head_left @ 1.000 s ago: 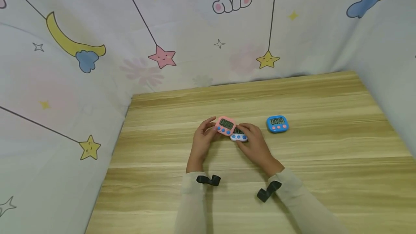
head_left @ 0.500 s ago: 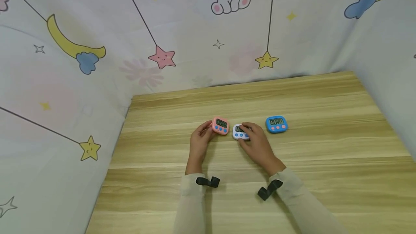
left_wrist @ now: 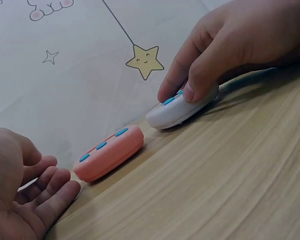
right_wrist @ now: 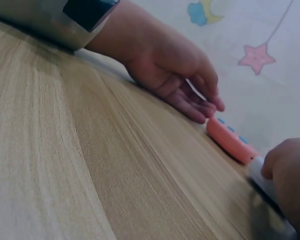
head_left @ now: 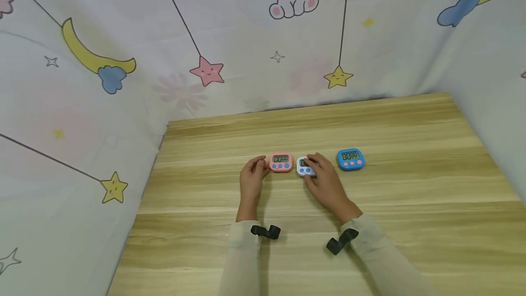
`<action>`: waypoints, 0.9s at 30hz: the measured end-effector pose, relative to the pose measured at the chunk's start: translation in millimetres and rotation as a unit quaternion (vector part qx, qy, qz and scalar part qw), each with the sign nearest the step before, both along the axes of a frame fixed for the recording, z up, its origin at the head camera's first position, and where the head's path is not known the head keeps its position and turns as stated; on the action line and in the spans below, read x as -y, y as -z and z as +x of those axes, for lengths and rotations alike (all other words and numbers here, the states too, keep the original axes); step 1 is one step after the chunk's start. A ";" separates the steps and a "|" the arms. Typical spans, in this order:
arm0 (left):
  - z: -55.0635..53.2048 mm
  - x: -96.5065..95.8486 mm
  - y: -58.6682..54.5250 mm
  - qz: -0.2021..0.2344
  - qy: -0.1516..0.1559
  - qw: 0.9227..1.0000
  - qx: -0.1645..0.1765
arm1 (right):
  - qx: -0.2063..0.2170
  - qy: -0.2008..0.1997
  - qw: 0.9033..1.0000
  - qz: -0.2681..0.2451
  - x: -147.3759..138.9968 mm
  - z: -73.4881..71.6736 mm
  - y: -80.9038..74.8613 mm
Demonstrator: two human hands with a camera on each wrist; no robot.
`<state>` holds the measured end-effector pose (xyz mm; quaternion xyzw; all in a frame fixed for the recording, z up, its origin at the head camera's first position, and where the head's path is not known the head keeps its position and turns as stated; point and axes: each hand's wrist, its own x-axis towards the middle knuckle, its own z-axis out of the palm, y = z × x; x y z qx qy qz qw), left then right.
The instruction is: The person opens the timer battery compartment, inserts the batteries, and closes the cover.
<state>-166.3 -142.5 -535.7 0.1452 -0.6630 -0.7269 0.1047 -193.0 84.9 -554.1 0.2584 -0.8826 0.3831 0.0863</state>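
A pink digital timer (head_left: 281,162) with blue buttons lies flat on the wooden table, its display showing zeros. My left hand (head_left: 251,182) is just left of it, fingers loosely bent and holding nothing; in the left wrist view the fingertips (left_wrist: 65,187) are close beside the timer's end. To the right, my right hand (head_left: 327,186) grips a white timer (head_left: 302,169) between thumb and fingers. The hand hides that timer's right part. In the left wrist view, the white timer (left_wrist: 165,117) rests on or just above the tabletop.
A blue timer (head_left: 350,159) with pink buttons lies right of my right hand. The wooden table (head_left: 197,241) ends at a white cloth wall (head_left: 246,40) printed with stars and moons. Black bands (head_left: 266,231) sit on both wrists.
The pink timer, earlier held tilted over the white one, moved left and now lies flat and straight. My left hand has let go of it. The white timer shifted slightly right.
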 end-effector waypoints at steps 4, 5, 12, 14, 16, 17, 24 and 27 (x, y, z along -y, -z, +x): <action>-7.4 -1.7 8.3 -0.003 -0.021 1.000 -0.004 | 0.000 -0.002 1.000 -0.001 -1.8 -3.4 -1.3; -8.5 -2.4 8.3 -0.004 -0.025 1.000 -0.006 | -0.001 -0.003 1.000 -0.003 -2.1 -4.8 -1.5; -8.8 -4.4 8.0 -0.002 -0.041 0.999 0.002 | 0.001 -0.017 1.000 0.006 -3.4 -14.3 1.4; -8.7 -4.6 8.3 0.002 -0.046 0.999 0.002 | -0.001 -0.024 1.000 0.008 -3.9 -15.4 1.1; -9.2 -5.0 8.4 0.003 -0.047 0.999 0.000 | -0.003 -0.028 1.000 0.012 -4.1 -16.9 1.1; -9.8 -5.2 8.9 0.003 -0.048 0.999 -0.001 | -0.004 -0.029 0.999 0.014 -4.2 -17.9 1.3; -12.4 -8.0 9.2 -0.008 -0.048 0.999 0.010 | 0.000 -0.027 1.000 0.003 -7.0 -20.6 4.0; -12.7 -7.7 9.5 -0.012 -0.048 0.999 0.017 | 0.001 -0.025 1.000 -0.007 -7.4 -20.9 5.8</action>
